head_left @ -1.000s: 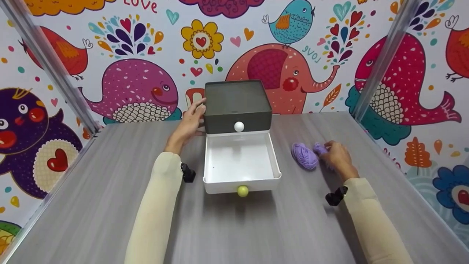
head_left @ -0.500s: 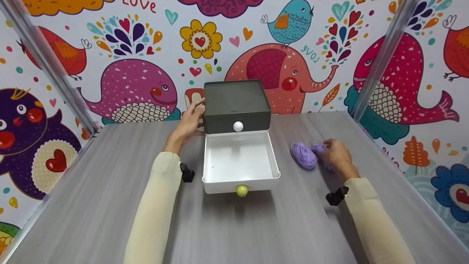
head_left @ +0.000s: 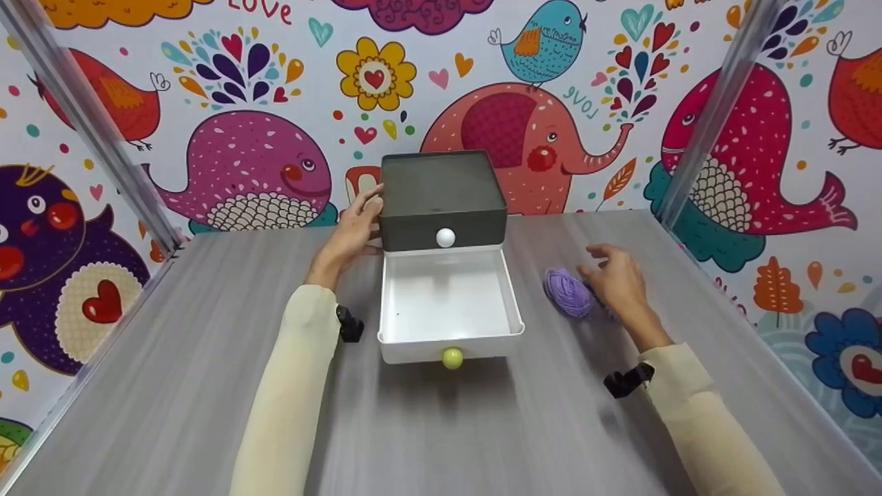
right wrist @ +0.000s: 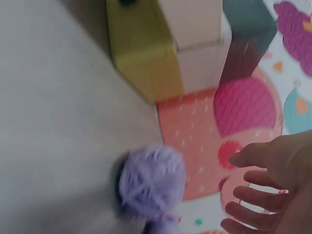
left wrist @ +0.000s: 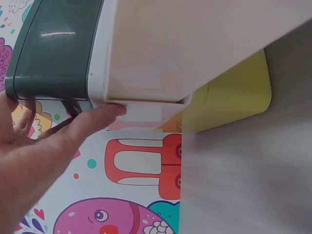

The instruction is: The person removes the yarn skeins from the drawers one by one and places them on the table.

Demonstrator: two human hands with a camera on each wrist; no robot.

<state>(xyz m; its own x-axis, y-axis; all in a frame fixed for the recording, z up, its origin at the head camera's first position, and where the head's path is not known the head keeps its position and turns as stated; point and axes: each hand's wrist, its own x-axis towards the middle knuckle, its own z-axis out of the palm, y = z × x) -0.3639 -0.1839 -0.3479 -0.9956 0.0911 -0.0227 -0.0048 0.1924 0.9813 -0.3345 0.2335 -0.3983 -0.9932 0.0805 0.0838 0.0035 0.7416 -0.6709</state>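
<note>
Left hand (head_left: 351,234) pressing a drawer unit (head_left: 442,184), right hand (head_left: 620,282) hovering spread near purple yarn (head_left: 568,292), “Love” lettering (head_left: 260,9) showing behind

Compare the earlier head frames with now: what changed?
The right hand has moved left and slightly away from the person; its fingers, spread, now appear clear of the smaller yarn piece they were touching. Unchanged: the left hand against the side of the cabinet, the white drawer pulled out, the larger yarn ball in place.
</note>
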